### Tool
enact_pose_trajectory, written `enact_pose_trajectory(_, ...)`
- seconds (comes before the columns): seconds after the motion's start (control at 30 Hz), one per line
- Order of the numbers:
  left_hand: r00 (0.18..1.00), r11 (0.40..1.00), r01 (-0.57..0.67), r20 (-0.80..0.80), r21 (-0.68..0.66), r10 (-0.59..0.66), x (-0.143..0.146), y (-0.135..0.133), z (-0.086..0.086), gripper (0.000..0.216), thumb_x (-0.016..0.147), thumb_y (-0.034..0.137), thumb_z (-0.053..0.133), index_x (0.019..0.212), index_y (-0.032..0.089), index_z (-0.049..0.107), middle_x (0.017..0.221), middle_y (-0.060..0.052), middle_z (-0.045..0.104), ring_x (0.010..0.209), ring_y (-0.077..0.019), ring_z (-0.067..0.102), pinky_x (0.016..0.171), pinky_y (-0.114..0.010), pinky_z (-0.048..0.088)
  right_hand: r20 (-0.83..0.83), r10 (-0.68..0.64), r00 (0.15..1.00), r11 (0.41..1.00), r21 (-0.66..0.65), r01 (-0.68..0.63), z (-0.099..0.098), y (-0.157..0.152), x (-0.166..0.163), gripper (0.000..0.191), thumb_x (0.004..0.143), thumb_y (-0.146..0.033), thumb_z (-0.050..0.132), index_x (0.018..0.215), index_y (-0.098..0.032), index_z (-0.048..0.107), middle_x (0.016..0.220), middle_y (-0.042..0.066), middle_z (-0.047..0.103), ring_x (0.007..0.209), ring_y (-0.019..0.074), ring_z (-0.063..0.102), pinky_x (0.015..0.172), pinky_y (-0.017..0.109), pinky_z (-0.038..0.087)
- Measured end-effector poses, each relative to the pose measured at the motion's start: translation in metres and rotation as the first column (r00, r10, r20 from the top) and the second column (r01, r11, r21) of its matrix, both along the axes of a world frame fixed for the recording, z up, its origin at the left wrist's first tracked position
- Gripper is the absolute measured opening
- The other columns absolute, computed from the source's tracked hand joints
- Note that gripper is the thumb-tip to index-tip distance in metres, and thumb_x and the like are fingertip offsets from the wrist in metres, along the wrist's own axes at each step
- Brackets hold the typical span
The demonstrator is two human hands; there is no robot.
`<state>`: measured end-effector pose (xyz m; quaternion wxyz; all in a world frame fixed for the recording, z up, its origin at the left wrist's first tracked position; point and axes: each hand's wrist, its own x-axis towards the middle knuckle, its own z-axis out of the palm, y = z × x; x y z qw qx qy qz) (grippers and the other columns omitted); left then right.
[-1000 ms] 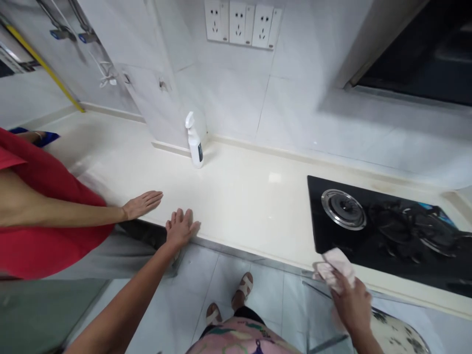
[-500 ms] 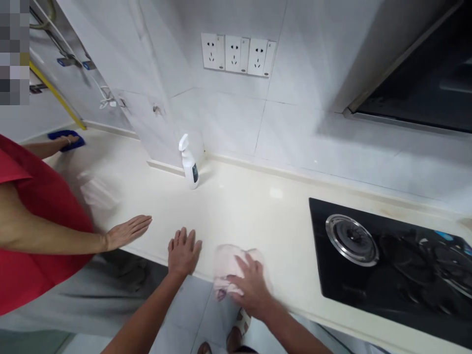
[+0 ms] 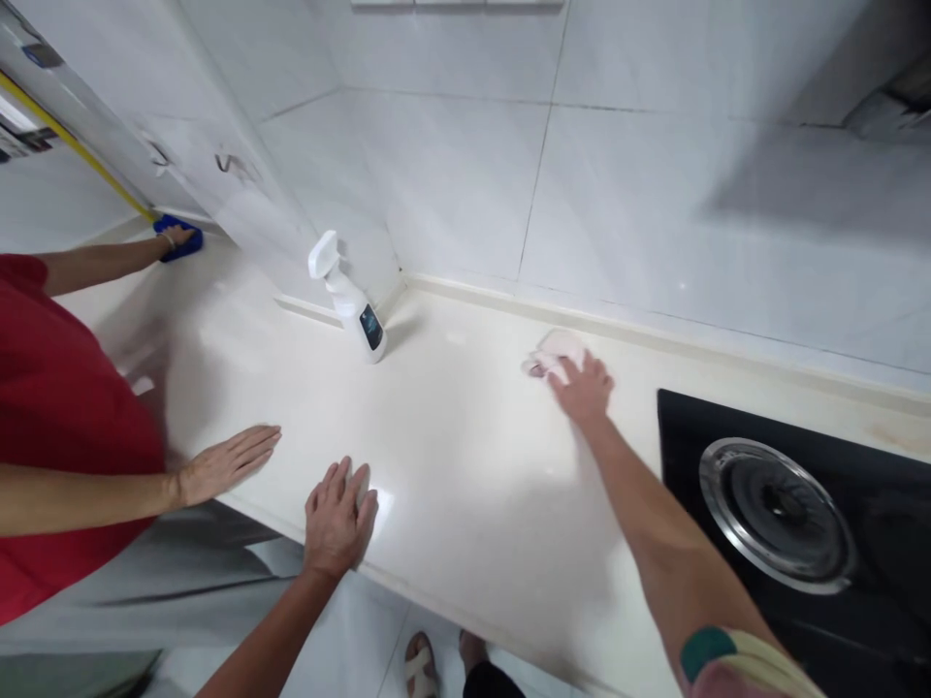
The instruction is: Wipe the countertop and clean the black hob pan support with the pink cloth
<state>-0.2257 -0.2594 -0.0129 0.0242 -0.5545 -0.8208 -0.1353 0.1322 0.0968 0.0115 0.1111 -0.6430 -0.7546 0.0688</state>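
Pale pink cloth (image 3: 554, 350), bunched, lies on the cream countertop (image 3: 465, 456) close to the back wall, between the spray bottle (image 3: 351, 302) and the black hob (image 3: 792, 504); its long axis runs roughly left to right along the wall edge, the crumpled end pointing left toward the bottle. Head view: my right hand (image 3: 584, 386) is stretched forward with the arm extended, fingers pressed down flat on the near right part of the cloth, pinning it to the surface rather than clenching it; my left hand (image 3: 336, 517) rests palm down at the front edge of the countertop, fingers spread and extended, holding nothing. Spray bottle stands near the corner of the wall, tilted in this view, its white trigger head (image 3: 323, 257) toward the upper left; well apart from the cloth. Another person in a red top (image 3: 65, 407) stands at my left; one of their hands (image 3: 222, 463) lies flat on the counter just beside my left hand, not touching it; their other hand holds a blue cloth (image 3: 179, 237) at the far left end of the counter. Round steel burner (image 3: 775, 512) sits in the hob at right.
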Motion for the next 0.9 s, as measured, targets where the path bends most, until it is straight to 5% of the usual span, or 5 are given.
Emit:
enact_pose_trajectory(0.13, 1.0, 1.0, -0.003, -0.022, 0.013, 0.003, 0.002, 0.002, 0.0, 0.049, 0.102, 0.042, 0.042, 0.139, 0.018, 0.062, 0.157, -0.018, 0.05, 0.15, -0.0351, 0.04, 0.118, -0.053, 0.032, -0.008, -0.188, 0.982, 0.981, 0.055, 0.188, 0.002, 0.025, 0.084, 0.055, 0.103, -0.05, 0.051, 0.146, -0.017, 0.059, 0.165, 0.024, 0.028, 0.145, 0.0425, 0.023, 0.11, 0.063, 0.021)
enact_pose_trajectory(0.27, 1.0, 1.0, -0.011, -0.029, -0.001, 0.01, 0.004, 0.005, 0.002, 0.051, 0.102, 0.043, 0.041, 0.139, 0.015, 0.063, 0.158, -0.02, 0.048, 0.151, -0.0358, 0.038, 0.119, -0.053, 0.03, -0.007, -0.217, 0.976, 0.973, 0.073, 0.217, -0.003, -0.014, 0.087, 0.051, 0.104, -0.048, 0.046, 0.145, -0.02, 0.06, 0.168, 0.018, 0.025, 0.151, 0.0397, 0.015, 0.114, 0.06, 0.017)
enact_pose_trajectory(0.6, 1.0, 1.0, -0.009, -0.013, -0.004, 0.009, 0.006, 0.007, 0.004, 0.052, 0.101, 0.042, 0.042, 0.139, 0.015, 0.063, 0.159, -0.021, 0.047, 0.151, -0.0362, 0.037, 0.119, -0.054, 0.029, -0.189, 0.464, 0.865, 0.886, 0.086, -0.456, -0.013, -0.3, 0.013, 0.031, 0.087, -0.043, 0.07, 0.115, -0.032, 0.072, 0.159, 0.007, 0.045, 0.152, 0.0386, 0.024, 0.116, 0.057, 0.023)
enact_pose_trajectory(0.7, 0.999, 1.0, -0.01, -0.039, 0.0, 0.01, 0.007, 0.007, 0.004, 0.051, 0.101, 0.042, 0.042, 0.139, 0.015, 0.063, 0.158, -0.02, 0.048, 0.15, -0.0359, 0.037, 0.119, -0.053, 0.029, -0.207, 0.573, 0.793, 0.819, 0.12, -0.561, -0.019, -0.354, 0.064, 0.021, 0.08, -0.036, 0.072, 0.1, -0.029, 0.073, 0.155, 0.004, 0.05, 0.15, 0.0386, 0.029, 0.116, 0.056, 0.026)
enact_pose_trajectory(0.9, 0.997, 1.0, -0.011, -0.082, -0.023, 0.009, 0.005, 0.006, 0.003, 0.05, 0.101, 0.04, 0.041, 0.139, 0.016, 0.062, 0.157, -0.019, 0.049, 0.149, -0.035, 0.04, 0.117, -0.053, 0.032, -0.132, 0.272, 0.953, 0.948, 0.206, -0.242, -0.039, -0.379, 0.188, 0.017, 0.085, -0.038, 0.068, 0.098, -0.029, 0.074, 0.141, 0.01, 0.058, 0.129, 0.0368, 0.05, 0.102, 0.052, 0.046)
